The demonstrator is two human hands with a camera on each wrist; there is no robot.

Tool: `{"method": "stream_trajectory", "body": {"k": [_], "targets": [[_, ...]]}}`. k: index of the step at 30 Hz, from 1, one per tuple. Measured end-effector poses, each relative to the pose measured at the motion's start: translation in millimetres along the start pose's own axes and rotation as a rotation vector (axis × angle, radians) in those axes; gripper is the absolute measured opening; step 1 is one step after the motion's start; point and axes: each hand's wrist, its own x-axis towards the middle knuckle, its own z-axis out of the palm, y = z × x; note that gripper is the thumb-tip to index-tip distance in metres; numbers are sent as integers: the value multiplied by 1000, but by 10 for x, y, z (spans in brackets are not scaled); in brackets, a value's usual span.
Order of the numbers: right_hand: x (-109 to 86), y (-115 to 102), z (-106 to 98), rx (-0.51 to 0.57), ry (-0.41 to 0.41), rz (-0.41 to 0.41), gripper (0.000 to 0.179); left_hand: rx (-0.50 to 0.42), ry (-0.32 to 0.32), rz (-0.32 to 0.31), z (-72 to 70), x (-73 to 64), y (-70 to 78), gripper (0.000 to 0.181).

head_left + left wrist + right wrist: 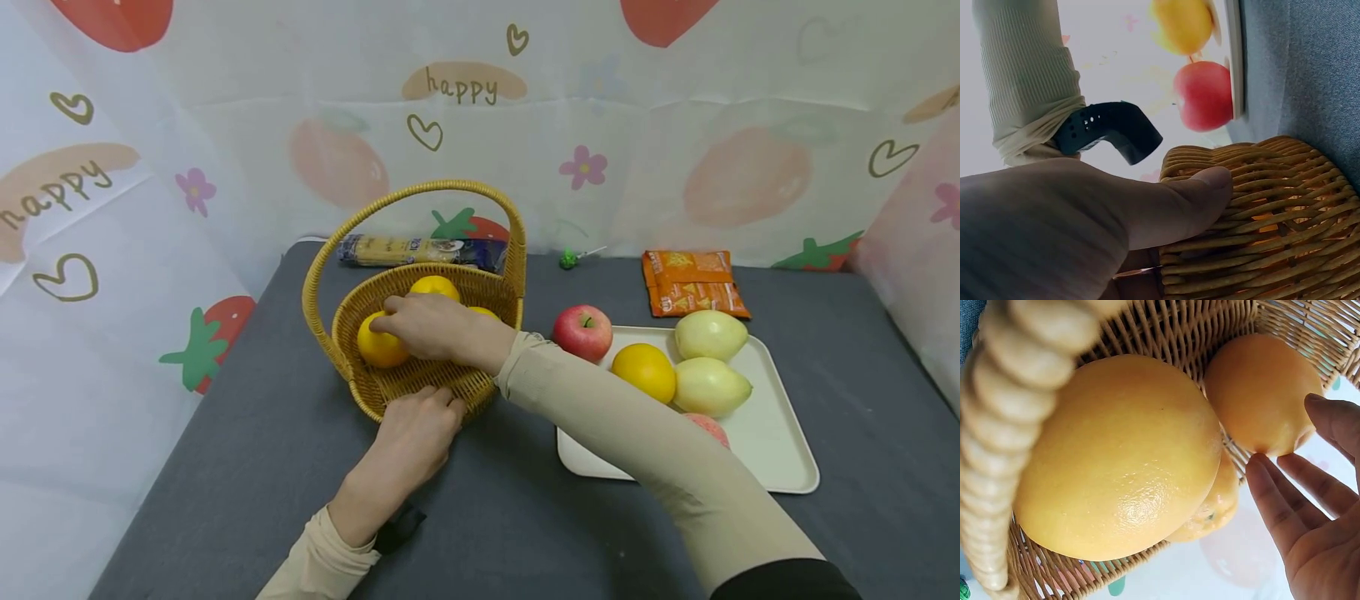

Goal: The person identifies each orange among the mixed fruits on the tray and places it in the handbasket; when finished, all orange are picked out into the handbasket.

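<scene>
Both hands are set at one woven basket [483, 285] and are apart from each other. Its near rim is gripped by the left hand [422, 425], the thumb laid along the outer weave and the fingers bent over to the inside. Over the bowl of the basket, beyond the left hand, the right hand [442, 327] is held with fingers loosely spread, its fingertips touching the left orange [381, 348]; whether any of its weight is borne cannot be told. Just past the right hand, a far orange [435, 287] is seen inside the basket, and a third orange [483, 312] is partly covered by the right wrist. Above and beyond both hands the handle [420, 188] is arched.

To the right of both hands, a white tray [783, 454] is crossed by the right sleeve [622, 417]. On it are placed an orange fruit [643, 372] and two pale yellow fruits [712, 362], while a reddish fruit [708, 426] is partly hidden by the sleeve. At the tray corner nearest the right hand, a red apple [582, 332] is seen. Farther off than the hands, a long packet [412, 251] is laid behind the basket, with a green lollipop [568, 260] and an orange snack bag [696, 283] to the right.
</scene>
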Motion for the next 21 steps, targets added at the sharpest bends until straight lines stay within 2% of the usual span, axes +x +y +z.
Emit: {"method": "stream_trajectory", "body": {"k": [21], "targets": [[-16, -17, 1, -36, -26, 4, 42, 3, -12, -3, -4, 8, 1, 19]]}}
